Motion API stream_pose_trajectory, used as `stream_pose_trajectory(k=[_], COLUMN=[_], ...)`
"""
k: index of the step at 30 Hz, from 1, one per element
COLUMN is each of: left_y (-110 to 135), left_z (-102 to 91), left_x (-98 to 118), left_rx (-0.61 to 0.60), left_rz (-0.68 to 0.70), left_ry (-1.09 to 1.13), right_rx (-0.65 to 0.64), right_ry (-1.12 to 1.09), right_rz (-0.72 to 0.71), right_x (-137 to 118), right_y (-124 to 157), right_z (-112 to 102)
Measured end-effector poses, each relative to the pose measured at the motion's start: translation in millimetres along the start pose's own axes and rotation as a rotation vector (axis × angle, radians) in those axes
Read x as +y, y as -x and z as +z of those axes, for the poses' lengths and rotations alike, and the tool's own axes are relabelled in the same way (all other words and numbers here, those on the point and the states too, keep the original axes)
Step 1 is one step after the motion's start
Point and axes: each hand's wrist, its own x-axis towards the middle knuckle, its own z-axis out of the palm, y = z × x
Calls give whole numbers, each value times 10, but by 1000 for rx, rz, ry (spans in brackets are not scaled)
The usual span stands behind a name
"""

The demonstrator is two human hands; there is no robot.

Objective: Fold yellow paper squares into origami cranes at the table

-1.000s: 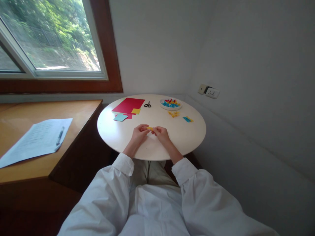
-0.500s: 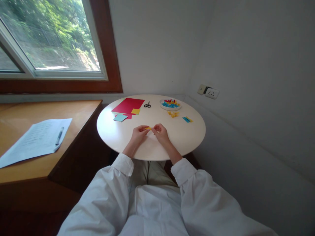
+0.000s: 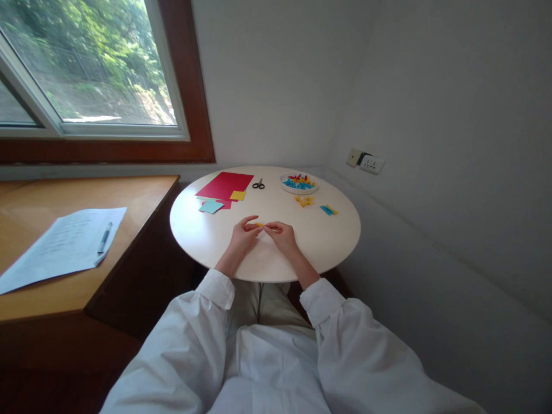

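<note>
Near the front of the round white table (image 3: 276, 253), a small piece of folded yellow paper (image 3: 259, 224) is pinched between my two hands. My left hand (image 3: 244, 234) grips its left side with thumb and fingers, the index finger raised above it. From the other side my right hand (image 3: 282, 234) pinches it between thumb and forefinger. Fingertips cover most of the paper, so its exact shape is hidden. Beyond my right hand lie several yellow folded paper pieces (image 3: 304, 201). Blue and yellow folded strips (image 3: 329, 210) are farther right.
A white plate (image 3: 283, 187) holds red, yellow and blue folded pieces. Black-handled scissors (image 3: 259, 184) lie beside red sheets (image 3: 226, 185). Nearby are a yellow square (image 3: 238, 195) and light blue squares (image 3: 211, 206). On the wooden desk (image 3: 142, 201), a pen (image 3: 104, 237) rests on written paper (image 3: 64, 247).
My left index finger has lifted off the yellow paper. My right hand's fingers have curled lower and closer around it. The things on the table have stayed put.
</note>
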Motion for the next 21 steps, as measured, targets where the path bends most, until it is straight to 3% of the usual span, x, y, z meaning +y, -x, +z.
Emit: stream_pose_trajectory(k=[21], left_y=[-12], left_z=[9], left_x=[-5], left_rx=[18], left_rz=[64], left_ry=[-46], right_rx=[42], right_ry=[13], right_rz=[-22], right_x=[21], right_y=[-9], right_z=[23])
